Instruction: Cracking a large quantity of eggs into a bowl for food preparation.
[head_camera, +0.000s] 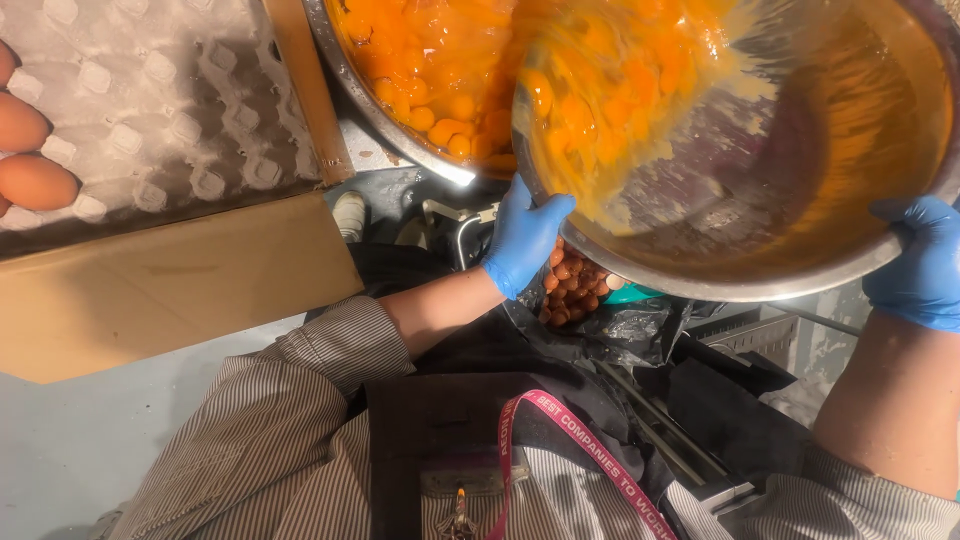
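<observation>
Here the left hand (522, 235) and right hand (920, 262), fingers clamped on the bowl's (760, 285) rim, are tipping it so yolks (590, 100) are sliding into the far basin (345, 70).

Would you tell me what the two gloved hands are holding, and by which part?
Both hands, left and right, grip the tilted steel bowl by its rim.

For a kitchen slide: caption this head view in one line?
Blue-gloved left hand and right hand tip a round steel bowl of egg yolks into another.
</observation>
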